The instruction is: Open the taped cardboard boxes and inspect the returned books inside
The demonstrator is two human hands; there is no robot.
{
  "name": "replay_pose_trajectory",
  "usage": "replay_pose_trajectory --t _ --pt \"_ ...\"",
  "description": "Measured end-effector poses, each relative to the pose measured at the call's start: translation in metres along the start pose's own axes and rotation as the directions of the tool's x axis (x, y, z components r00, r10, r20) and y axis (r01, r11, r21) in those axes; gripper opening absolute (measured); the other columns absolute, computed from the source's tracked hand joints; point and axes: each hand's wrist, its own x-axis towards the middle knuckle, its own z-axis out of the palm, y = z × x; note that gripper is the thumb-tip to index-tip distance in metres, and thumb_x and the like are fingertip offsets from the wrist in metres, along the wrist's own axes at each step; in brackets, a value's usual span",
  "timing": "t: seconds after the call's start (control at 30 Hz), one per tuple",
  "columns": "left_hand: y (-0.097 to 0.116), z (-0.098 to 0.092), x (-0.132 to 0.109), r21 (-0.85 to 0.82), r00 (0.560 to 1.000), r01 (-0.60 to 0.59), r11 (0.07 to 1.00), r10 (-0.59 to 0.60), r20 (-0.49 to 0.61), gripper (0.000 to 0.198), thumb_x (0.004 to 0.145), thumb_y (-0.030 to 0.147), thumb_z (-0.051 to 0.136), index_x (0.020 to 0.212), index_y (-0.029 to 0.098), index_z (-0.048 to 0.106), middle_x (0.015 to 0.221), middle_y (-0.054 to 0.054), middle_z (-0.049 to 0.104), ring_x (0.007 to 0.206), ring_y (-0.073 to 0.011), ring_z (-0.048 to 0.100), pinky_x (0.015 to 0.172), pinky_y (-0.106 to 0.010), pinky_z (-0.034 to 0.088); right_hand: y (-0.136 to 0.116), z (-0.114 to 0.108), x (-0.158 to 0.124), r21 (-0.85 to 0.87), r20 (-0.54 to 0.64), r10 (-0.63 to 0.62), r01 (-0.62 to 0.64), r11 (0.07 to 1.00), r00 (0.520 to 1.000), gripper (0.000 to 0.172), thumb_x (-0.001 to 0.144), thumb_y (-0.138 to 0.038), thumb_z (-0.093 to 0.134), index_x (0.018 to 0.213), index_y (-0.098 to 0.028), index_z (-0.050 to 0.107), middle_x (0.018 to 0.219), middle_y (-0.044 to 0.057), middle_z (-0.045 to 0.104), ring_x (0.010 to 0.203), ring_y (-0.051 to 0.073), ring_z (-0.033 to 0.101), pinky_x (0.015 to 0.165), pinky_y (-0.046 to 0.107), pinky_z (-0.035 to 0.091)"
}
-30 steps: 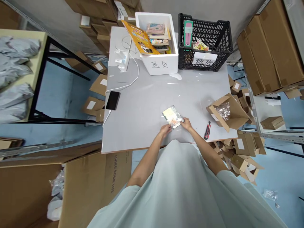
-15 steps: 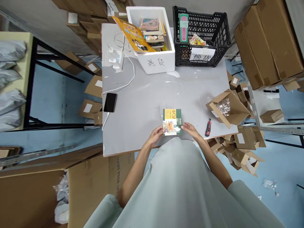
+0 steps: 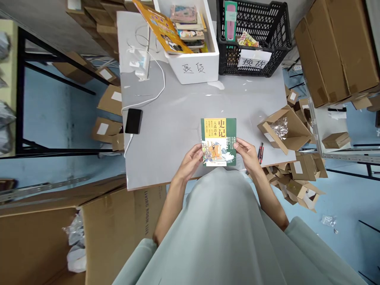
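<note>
Beyond held book (image 3: 219, 142), books (image 3: 191, 35) in white box (image 3: 194, 75); crate (image 3: 249, 72) alongside

**Printed Titles and Handwritten Signs**

The rectangular paper book with a green, yellow and white cover (image 3: 218, 142) bore 史记 in large characters on its yellow panel, with 大禹治水 in a smaller column just left of it; the finer lines were too small to read. On the front wall of the white rectangular foam box (image 3: 193, 76), 退货 was handwritten in black. A white rectangular paper sign (image 3: 254, 59) on the black plastic lattice crate (image 3: 230, 69) read 换货. LIVING ROOM, then a word beginning LI, ran sideways on the large brown cardboard box (image 3: 113, 233). Lettering on the thin orange-yellow book (image 3: 166, 31) could not be made out.
</note>
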Motion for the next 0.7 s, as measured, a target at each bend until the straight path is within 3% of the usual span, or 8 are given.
replay_pose_trajectory --t 0.23,0.5,0.6,0.7 --pt "0.003 0.005 -0.003 0.009 0.992 -0.075 0.997 0.075 -0.099 0.048 0.075 0.057 0.101 0.101 0.024 0.077 0.104 -0.005 0.082 0.093 -0.0221 0.076 0.085 -0.032 0.062 -0.003 0.007 -0.008 0.016 0.026 0.028 -0.029 0.999 0.999 0.063 0.083 -0.065 0.094 0.131 -0.025 0.085 0.133 0.007 0.084 0.13 0.03 0.074 0.122 0.05 0.056" --pt "-0.001 0.003 -0.012 0.025 0.987 -0.078 0.997 0.081 -0.137 0.046 0.075 0.055 0.101 0.099 0.024 0.079 0.108 -0.006 0.082 0.098 -0.0226 0.077 0.087 -0.032 0.062 0.005 0.002 -0.011 0.039 0.032 0.027 -0.028 0.999 0.999 0.062 0.078 -0.064 0.097 0.124 -0.024 0.087 0.131 0.008 0.084 0.127 0.029 0.075 0.119 0.048 0.058" --pt "-0.006 0.005 -0.012 0.052 0.984 -0.062 0.997 0.07 -0.163 0.05 0.079 0.058 0.098 0.11 0.023 0.081 0.12 -0.008 0.082 0.107 -0.0245 0.077 0.097 -0.035 0.061 0.008 0.003 -0.011 0.022 0.045 0.017 -0.018 1.0 0.999 0.065 0.077 -0.067 0.097 0.124 -0.023 0.087 0.131 0.009 0.084 0.122 0.029 0.076 0.115 0.047 0.061" --pt "-0.013 0.012 -0.012 0.063 0.986 -0.059 0.996 0.069 -0.153 0.071 0.081 0.059 0.096 0.14 0.026 0.074 0.135 -0.01 0.078 0.127 -0.0274 0.073 0.111 -0.04 0.056 0.012 0.007 -0.012 -0.027 0.086 0.017 -0.014 1.0 0.996 0.07 0.08 -0.069 0.094 0.131 -0.023 0.085 0.135 0.01 0.082 0.114 0.028 0.077 0.111 0.046 0.063"
